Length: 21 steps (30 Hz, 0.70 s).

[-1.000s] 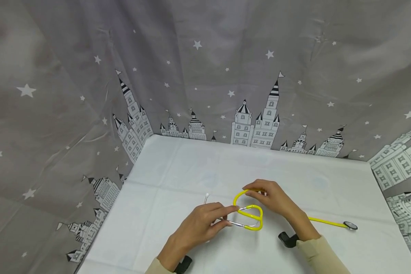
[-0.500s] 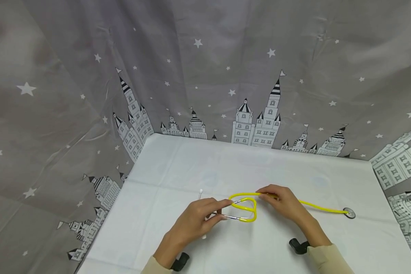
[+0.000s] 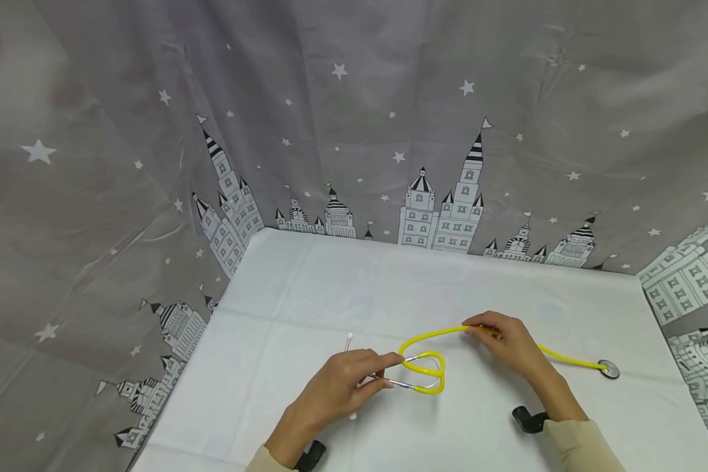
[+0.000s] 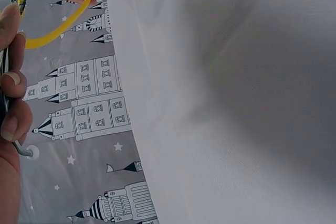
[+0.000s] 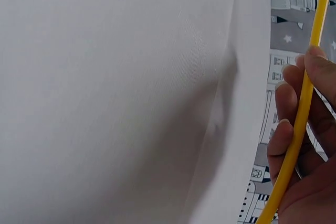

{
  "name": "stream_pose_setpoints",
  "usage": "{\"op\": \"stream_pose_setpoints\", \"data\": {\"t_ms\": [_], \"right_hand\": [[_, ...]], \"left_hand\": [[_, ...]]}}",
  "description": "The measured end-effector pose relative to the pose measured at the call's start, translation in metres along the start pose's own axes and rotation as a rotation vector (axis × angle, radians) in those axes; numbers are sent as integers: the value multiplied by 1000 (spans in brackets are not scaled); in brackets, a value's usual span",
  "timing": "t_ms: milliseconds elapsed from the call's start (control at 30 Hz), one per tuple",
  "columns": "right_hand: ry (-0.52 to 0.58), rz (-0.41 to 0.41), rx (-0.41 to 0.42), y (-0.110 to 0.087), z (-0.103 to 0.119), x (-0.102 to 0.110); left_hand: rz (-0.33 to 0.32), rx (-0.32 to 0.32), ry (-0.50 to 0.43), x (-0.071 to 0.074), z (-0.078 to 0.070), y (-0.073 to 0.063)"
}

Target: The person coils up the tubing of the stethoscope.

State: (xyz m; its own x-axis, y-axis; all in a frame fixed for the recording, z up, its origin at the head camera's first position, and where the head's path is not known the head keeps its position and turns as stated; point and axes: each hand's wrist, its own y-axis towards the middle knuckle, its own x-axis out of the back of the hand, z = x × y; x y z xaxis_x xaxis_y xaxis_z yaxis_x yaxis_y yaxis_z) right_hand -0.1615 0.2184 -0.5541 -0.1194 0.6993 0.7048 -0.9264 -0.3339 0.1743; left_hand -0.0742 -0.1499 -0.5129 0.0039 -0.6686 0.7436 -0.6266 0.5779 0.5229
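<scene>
A stethoscope with yellow tubing and metal ear tubes stretches between both hands. My left hand grips the metal ear tubes, its thumb and fingers curled round them. One white eartip pokes out beyond the knuckles and the other shows below the hand. Farther right, my right hand pinches the yellow tube between thumb and fingers; the right wrist view shows the tube running across the palm. From that hand the tube slopes down to the round chest piece at the right.
A white cloth covers the table. Behind and beside it hangs a grey curtain printed with castles and stars. Black wrist devices sit at both wrists.
The right hand has slid rightward along the yellow tube, and the tube between the hands has straightened from a tight loop. The left hand keeps its grip and has shifted slightly left.
</scene>
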Motion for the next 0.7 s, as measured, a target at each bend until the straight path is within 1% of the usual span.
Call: {"op": "stream_pose_setpoints", "data": {"t_ms": [167,300,467,600,700], "right_hand": [[-23,-18,-50,0,-5,2],[-27,-5,-71,-2,-8,2],[-43,15,-73,-4,-10,2],[-47,-10,-71,-8,-11,3],[-50,-20,-47,-12,-9,2]], "left_hand": [[3,8,19,1,-2,-1],[-9,16,35,3,-3,-1],[-19,24,31,5,-3,0],[-26,34,30,7,-2,1],[-36,65,45,8,-1,2]]}}
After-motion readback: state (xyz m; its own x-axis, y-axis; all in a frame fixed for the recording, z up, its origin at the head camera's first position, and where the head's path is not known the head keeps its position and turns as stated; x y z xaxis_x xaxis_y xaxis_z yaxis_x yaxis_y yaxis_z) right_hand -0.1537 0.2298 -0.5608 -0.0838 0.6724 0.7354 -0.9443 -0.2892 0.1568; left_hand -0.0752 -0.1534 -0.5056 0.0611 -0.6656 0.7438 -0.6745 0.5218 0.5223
